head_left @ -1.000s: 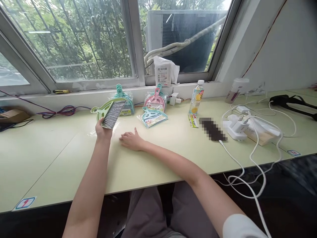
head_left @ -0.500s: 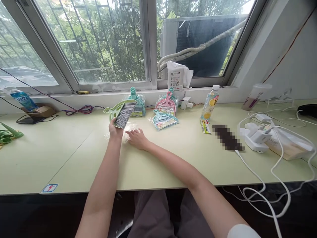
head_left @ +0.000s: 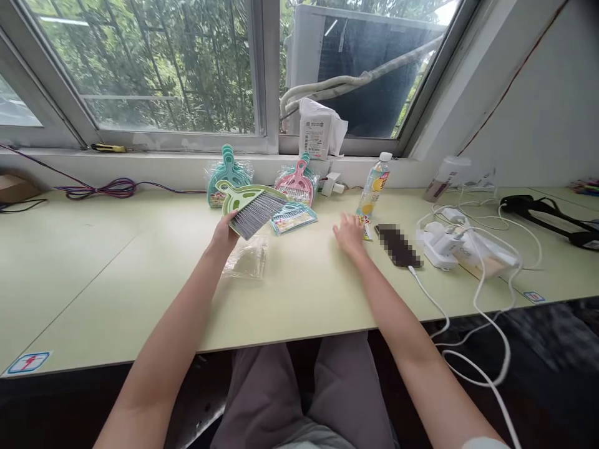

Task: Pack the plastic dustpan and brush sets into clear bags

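Observation:
My left hand [head_left: 226,235] grips a green dustpan [head_left: 230,198] with a grey-bristled brush [head_left: 259,214] nested in it, held tilted above the table. Beneath it lies a crumpled clear plastic bag [head_left: 249,257]. Over to the right, my right hand [head_left: 350,233] reaches onto a small yellow-green printed card [head_left: 367,232], its fingers apart and partly covering the card. Whether the fingertips touch the card is unclear. Behind the dustpan rest a blue dustpan set [head_left: 296,219], a teal stack of wrapped sets [head_left: 228,171] and a pink stack [head_left: 298,181].
A drink bottle [head_left: 374,187] stands just behind the card. To the right are a blurred-out phone [head_left: 397,245] on a white cable, a power strip [head_left: 440,249] and a tissue pack [head_left: 482,257]. A yellow cutter [head_left: 108,148] lies on the windowsill.
My right hand has moved from the plastic bag rightward to the card. The dustpan and brush stay in my left hand, now turned more level. The view has swung right.

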`<action>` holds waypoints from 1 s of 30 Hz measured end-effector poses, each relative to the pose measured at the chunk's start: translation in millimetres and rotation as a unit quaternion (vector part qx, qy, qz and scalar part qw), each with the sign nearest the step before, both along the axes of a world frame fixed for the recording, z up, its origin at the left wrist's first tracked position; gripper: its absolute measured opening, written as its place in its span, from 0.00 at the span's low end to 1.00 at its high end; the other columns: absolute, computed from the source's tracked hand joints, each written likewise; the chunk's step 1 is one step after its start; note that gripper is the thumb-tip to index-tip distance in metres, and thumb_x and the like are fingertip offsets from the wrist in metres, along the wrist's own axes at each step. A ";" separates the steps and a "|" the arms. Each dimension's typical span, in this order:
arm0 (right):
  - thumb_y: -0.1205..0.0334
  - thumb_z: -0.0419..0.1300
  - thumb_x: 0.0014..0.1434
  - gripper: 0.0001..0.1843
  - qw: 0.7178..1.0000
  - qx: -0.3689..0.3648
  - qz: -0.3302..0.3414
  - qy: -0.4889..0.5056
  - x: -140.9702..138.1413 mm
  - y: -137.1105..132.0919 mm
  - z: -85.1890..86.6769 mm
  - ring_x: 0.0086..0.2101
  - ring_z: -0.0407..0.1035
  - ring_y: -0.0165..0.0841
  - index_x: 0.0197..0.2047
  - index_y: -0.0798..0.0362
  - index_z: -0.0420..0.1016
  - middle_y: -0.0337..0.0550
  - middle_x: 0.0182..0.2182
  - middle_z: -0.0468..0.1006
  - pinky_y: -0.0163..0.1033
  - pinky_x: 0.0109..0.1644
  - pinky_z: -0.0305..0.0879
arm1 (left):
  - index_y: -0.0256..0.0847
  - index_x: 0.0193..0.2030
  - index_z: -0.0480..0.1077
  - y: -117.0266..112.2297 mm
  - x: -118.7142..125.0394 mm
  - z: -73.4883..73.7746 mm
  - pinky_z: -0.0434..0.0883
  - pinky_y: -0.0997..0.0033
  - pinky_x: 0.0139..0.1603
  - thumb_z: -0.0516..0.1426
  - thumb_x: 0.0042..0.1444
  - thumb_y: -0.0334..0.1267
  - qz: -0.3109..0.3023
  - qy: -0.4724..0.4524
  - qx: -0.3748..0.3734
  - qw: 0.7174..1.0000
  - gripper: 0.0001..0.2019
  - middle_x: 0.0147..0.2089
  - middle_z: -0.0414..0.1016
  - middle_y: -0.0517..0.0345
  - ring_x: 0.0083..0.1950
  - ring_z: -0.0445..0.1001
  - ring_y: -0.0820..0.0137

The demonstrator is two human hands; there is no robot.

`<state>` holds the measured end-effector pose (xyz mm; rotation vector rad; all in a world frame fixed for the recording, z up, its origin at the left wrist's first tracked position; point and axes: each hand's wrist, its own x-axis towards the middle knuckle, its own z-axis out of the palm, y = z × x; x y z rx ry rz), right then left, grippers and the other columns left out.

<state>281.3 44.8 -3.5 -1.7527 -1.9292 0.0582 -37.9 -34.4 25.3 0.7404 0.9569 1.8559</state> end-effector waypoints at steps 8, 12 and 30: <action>0.73 0.52 0.61 0.23 0.991 -0.095 0.082 0.053 8.1 18.8 -13.2 0.58 0.64 0.35 0.54 0.43 0.76 0.38 0.60 0.72 0.40 0.62 0.57 | 0.44 0.59 0.67 -1.1 40.6 -8.1 0.75 0.71 0.47 0.62 0.51 0.32 -0.119 0.073 -0.055 0.989 0.26 0.53 0.74 0.52 0.51 0.74 0.66; 0.70 0.58 0.59 0.25 0.994 -0.070 0.022 0.079 7.1 20.0 -13.4 0.63 0.53 0.45 0.61 0.51 0.70 0.51 0.68 0.57 0.49 0.63 0.56 | 0.44 0.54 0.70 0.3 39.6 -12.2 0.75 0.73 0.44 0.63 0.49 0.33 -0.123 0.085 -0.066 0.987 0.23 0.52 0.74 0.53 0.49 0.74 0.66; 0.53 0.68 0.50 0.24 0.756 -0.071 0.300 0.577 13.4 7.5 24.1 0.45 0.73 0.32 0.51 0.47 0.74 0.40 0.42 0.78 0.38 0.50 0.71 | 0.44 0.53 0.69 -4.8 42.3 -15.3 0.74 0.73 0.42 0.67 0.49 0.38 -0.172 0.136 -0.060 0.974 0.24 0.54 0.73 0.51 0.51 0.74 0.64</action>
